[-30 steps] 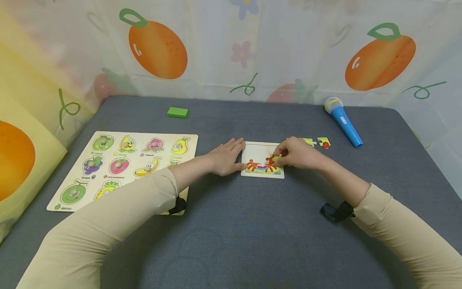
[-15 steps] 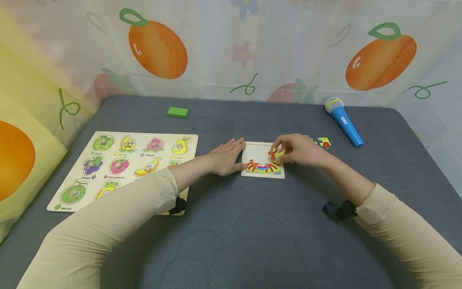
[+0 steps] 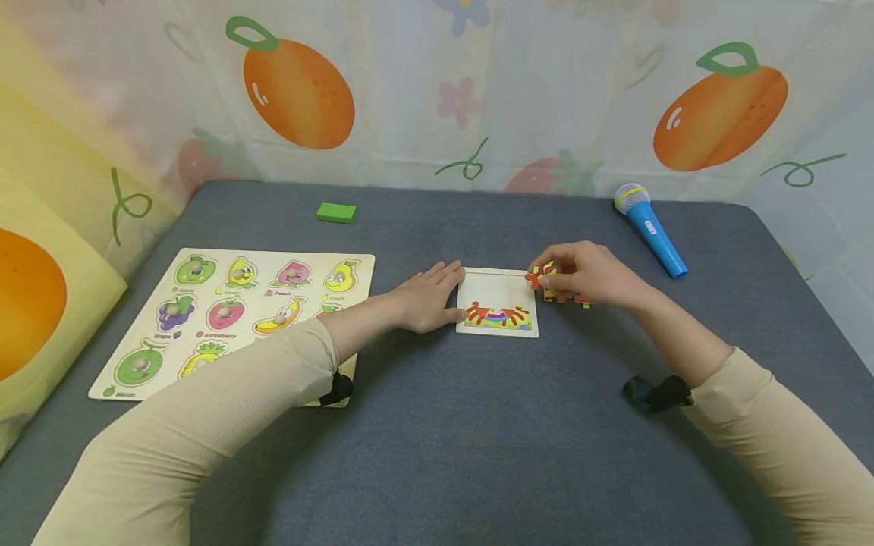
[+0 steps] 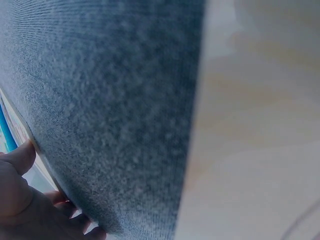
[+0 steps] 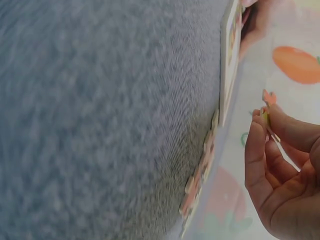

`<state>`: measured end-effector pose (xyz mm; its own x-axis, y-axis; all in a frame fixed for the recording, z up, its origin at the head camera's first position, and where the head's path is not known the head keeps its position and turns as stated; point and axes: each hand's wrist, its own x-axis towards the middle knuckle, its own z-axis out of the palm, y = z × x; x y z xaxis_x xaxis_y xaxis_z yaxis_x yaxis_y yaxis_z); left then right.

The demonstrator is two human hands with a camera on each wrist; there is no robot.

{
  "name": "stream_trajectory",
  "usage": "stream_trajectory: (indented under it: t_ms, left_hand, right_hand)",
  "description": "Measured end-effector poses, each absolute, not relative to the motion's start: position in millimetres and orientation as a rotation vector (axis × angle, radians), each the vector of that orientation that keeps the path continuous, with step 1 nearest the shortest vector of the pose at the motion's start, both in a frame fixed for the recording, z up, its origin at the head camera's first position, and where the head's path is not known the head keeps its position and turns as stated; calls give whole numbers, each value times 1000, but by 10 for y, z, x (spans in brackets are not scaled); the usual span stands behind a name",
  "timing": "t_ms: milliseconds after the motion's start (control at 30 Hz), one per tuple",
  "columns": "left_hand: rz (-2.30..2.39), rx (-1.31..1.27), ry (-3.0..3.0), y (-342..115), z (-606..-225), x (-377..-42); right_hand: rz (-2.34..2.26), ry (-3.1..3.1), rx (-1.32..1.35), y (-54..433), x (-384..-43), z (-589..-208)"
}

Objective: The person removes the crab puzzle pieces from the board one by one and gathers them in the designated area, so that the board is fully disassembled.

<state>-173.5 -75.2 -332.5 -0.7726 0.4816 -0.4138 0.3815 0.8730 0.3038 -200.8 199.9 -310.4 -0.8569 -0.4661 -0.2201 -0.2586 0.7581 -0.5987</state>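
Right hand [image 3: 590, 274] pinches 1 piece [image 3: 534, 278], lifted off the table [image 3: 437, 440], just by the far right corner of the tray [image 3: 486, 286], near loose pieces [image 3: 561, 297]. Left hand [image 3: 427, 299]: fingers extended, touching the tray's left edge. Crab strip [image 3: 497, 316] lies inside, near side.

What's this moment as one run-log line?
left hand: touches left edge of puzzle tray | right hand: pinches puzzle piece | placed pieces: along tray's near side | loose pieces: right of tray
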Motion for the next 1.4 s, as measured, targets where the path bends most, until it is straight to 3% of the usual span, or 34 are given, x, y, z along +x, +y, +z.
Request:
stream_trajectory:
  t_ms: [967, 1400]
  left_hand:
    - [275, 607, 2556, -742, -3361, -1761]
    - [275, 616, 2553, -747, -3342, -1750]
  right_hand:
    - [-987, 2585, -380, 2536, -2042, -3010]
    - [-844, 2620, -306, 2783, -2077, -3070]
